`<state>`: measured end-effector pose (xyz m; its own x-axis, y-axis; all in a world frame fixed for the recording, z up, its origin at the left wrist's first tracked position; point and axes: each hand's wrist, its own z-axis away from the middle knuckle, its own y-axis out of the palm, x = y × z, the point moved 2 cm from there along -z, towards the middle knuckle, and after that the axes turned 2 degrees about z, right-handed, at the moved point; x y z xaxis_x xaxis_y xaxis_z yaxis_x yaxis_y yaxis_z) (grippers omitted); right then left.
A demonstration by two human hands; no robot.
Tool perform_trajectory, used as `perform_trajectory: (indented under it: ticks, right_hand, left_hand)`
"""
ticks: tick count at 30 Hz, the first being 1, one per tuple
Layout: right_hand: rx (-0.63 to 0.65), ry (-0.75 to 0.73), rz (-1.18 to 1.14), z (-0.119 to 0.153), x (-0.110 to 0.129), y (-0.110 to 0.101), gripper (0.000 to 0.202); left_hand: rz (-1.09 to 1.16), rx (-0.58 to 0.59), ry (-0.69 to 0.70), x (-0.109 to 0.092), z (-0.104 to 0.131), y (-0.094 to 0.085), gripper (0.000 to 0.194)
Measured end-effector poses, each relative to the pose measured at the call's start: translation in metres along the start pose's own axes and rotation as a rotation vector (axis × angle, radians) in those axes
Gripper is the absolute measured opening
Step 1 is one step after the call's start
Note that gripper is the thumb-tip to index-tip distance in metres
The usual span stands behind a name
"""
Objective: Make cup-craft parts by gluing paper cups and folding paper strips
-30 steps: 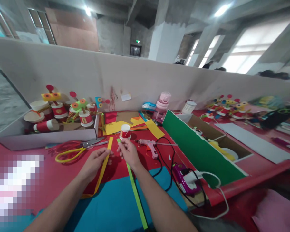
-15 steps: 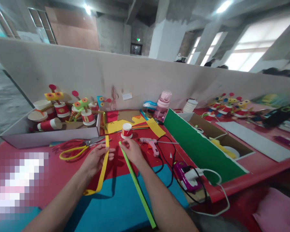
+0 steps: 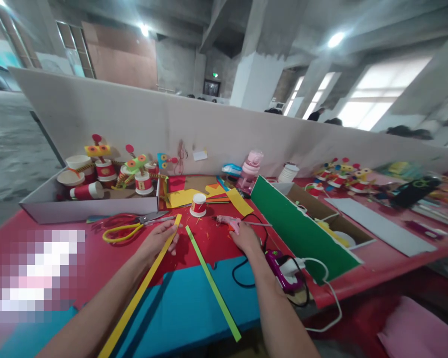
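My left hand pinches a long yellow paper strip near its upper end, and the rest slants down toward me. A green paper strip lies to its right across the red tabletop and the blue sheet. My right hand is closed around the handle of a pink hot glue gun, whose nozzle points left. Just beyond both hands stands a small red and white paper cup. Scissors with yellow handles rest left of my left hand.
At the left, a white box holds paper-cup figures. A green-sided divided box stands right, beside a purple power strip with cords. Yellow paper pieces lie behind the cup. A grey partition runs along the back.
My right hand has let go of the green strip, leaving it on the table, and moved right to grasp the glue gun. The yellow strip in my left hand now extends straighter toward me.
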<state>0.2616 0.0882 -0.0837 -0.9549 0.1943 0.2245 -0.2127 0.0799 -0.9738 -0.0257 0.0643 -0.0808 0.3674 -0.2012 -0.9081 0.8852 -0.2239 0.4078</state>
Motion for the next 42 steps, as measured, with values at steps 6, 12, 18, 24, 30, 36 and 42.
perform_trajectory:
  ticks: [6, 12, 18, 24, 30, 36, 42]
  right_hand:
    - [0.035, 0.004, -0.231, -0.014, -0.009, 0.001, 0.029]
    - [0.081, 0.079, -1.062, -0.005, -0.003, 0.006, 0.027]
    - [0.144, 0.144, -1.481, 0.008, 0.023, -0.001, 0.036]
    - [0.109, 0.02, -1.601, 0.022, 0.041, -0.014, 0.042]
    - [0.226, -0.203, -1.374, 0.04, 0.052, -0.016, 0.04]
    - [0.045, -0.463, -0.836, 0.052, 0.061, -0.017, 0.039]
    - [-0.033, -0.607, -0.63, 0.058, 0.068, -0.015, 0.037]
  left_hand:
    - [-0.012, -0.075, -0.003, 0.009, -0.001, -0.002, 0.025]
    - [0.007, -0.104, -0.035, 0.011, -0.003, -0.005, 0.027]
    - [-0.002, -0.103, -0.018, 0.01, -0.001, -0.003, 0.022]
    - [-0.079, -0.152, 0.021, 0.011, -0.002, -0.003, 0.025]
    - [-0.088, -0.102, 0.021, 0.017, -0.004, -0.005, 0.024]
    - [-0.036, -0.132, -0.011, 0.019, -0.006, -0.008, 0.019]
    - [-0.012, -0.144, -0.027, 0.018, -0.006, -0.006, 0.016]
